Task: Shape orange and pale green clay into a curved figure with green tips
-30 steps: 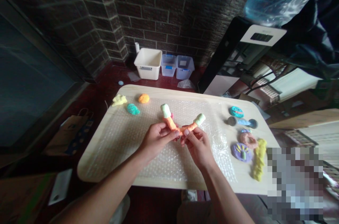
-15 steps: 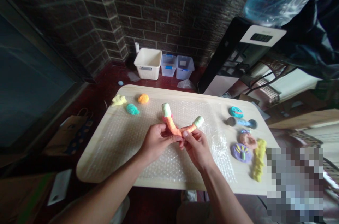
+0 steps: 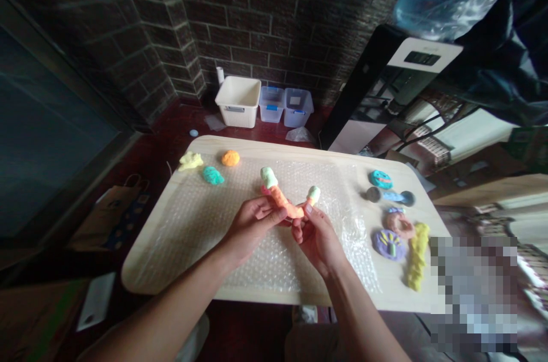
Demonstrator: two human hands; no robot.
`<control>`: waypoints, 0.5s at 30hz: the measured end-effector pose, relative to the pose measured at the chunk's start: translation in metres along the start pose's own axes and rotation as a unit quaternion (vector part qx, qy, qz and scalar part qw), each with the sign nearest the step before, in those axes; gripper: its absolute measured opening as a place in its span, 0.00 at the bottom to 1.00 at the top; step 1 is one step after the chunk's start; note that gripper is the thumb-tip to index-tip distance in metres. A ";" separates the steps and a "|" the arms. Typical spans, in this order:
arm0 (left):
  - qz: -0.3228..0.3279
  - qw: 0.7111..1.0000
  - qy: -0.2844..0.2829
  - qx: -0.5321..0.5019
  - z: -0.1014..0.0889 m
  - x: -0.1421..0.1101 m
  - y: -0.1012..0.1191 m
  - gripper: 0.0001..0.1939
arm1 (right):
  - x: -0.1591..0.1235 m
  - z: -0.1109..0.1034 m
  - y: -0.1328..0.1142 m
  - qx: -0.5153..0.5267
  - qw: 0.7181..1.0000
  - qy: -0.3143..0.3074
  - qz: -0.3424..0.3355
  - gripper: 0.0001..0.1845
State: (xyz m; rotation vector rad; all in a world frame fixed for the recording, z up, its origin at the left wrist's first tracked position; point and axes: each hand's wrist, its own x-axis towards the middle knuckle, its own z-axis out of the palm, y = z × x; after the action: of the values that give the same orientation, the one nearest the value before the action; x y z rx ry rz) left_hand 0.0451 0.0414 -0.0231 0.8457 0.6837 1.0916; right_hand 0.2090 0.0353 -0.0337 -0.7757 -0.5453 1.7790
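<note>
Between my two hands is a curved orange clay piece (image 3: 281, 200) with a pale green knob at each end, held above the table. My left hand (image 3: 250, 225) pinches its left and middle part, its thumb lying along the front. My right hand (image 3: 319, 239) is closed on the right part, thumb pressed just under the right knob (image 3: 314, 194). The left knob (image 3: 268, 177) stands up free of the fingers. A bit of pink clay (image 3: 266, 190) shows behind the orange arm; whether it is attached I cannot tell. Bubble wrap (image 3: 201, 236) lies below my hands.
Yellow clay (image 3: 190, 161), green clay (image 3: 213, 175) and orange clay (image 3: 230, 158) lie at the table's back left. On the right are a blue-green disc (image 3: 381, 179), a grey-blue dumbbell shape (image 3: 390, 196), a pinkish ring (image 3: 401, 225), a purple disc (image 3: 389, 245) and a yellow strip (image 3: 418, 256).
The right knob has turned more upright and moved left, and the orange piece bends more sharply there. My right thumb has shifted up toward that knob.
</note>
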 end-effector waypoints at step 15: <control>0.051 0.995 0.079 0.038 -0.004 -0.003 0.001 0.24 | 0.000 0.015 0.010 0.037 0.998 0.040 -0.011 0.17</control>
State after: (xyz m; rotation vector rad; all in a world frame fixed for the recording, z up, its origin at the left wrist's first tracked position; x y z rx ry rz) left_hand 0.0405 0.0393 -0.0236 0.8726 0.8262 1.2399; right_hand 0.1916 0.0323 -0.0301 -0.7838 -0.4313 1.7294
